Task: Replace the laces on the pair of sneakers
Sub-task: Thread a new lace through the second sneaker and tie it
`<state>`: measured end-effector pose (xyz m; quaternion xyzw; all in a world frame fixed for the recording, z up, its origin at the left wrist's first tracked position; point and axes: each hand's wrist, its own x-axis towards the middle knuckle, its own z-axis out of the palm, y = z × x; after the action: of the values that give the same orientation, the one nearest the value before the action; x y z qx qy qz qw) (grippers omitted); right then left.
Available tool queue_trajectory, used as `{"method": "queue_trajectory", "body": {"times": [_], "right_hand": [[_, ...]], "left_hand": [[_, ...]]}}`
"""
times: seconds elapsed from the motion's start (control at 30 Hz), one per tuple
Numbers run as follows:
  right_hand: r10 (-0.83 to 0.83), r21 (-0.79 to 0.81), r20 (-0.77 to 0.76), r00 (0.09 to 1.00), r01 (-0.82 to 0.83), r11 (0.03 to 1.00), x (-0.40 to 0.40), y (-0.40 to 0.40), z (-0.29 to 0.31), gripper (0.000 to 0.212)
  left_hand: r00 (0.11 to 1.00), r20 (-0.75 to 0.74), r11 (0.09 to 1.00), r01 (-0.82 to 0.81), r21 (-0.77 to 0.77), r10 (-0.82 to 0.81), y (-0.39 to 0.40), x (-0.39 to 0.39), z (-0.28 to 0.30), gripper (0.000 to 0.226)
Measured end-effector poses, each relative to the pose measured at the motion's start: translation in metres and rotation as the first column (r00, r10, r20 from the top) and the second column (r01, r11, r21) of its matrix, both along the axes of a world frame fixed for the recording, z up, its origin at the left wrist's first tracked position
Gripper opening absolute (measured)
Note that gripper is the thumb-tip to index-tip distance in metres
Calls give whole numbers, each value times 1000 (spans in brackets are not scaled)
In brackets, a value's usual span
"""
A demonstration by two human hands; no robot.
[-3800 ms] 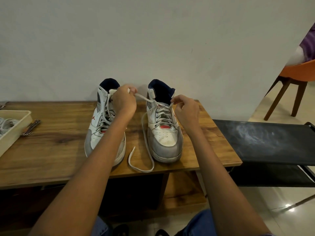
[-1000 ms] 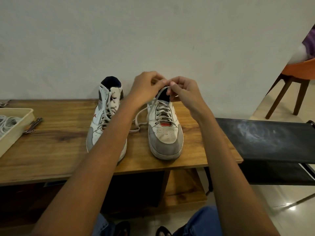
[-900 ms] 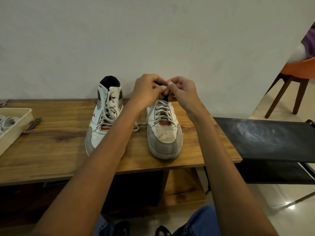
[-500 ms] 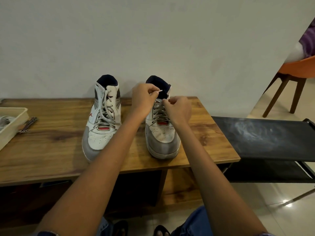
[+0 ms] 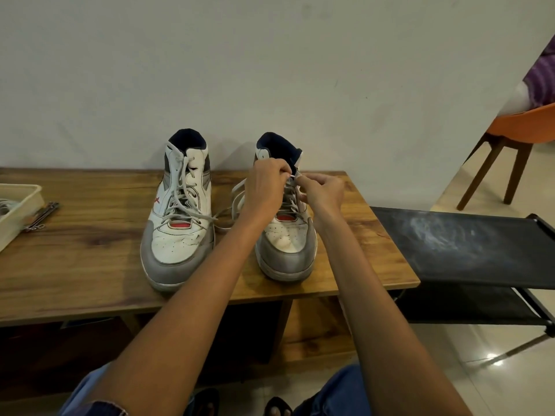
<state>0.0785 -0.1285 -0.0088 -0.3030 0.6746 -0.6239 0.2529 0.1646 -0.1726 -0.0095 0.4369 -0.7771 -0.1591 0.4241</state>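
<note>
Two white and grey high-top sneakers stand side by side on the wooden table (image 5: 75,265), toes toward me. The left sneaker (image 5: 177,214) is laced with a white lace. Over the upper eyelets of the right sneaker (image 5: 285,244), my left hand (image 5: 265,187) and my right hand (image 5: 322,190) each pinch the white lace (image 5: 292,176), with the tip between my fingertips. A slack loop of that lace (image 5: 237,193) hangs to the left of the right sneaker, between the two shoes.
A beige tray (image 5: 18,211) with white laces sits at the table's left edge, with a metal tool (image 5: 42,216) beside it. A black fabric rack (image 5: 468,247) adjoins the table on the right. An orange chair (image 5: 516,136) stands at the far right.
My hands came together at the right sneaker's collar, then dropped to its upper eyelets. The long lace tail that lay over the table's front edge has been drawn up beside the shoe.
</note>
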Motion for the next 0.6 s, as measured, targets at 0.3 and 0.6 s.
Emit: {"method": "queue_trajectory", "body": {"times": [0.3,0.6], "right_hand": [[109,-14,35,993,-108,994,-11,1,-3,10],[95,5,339,936,-103,995,-21,-12,-5,11]], "left_hand": [[1000,8,1000,-28,8,28,0,-7,-1,20],[999,-42,1000,-5,-20,4,-1,-2,1,17]]}}
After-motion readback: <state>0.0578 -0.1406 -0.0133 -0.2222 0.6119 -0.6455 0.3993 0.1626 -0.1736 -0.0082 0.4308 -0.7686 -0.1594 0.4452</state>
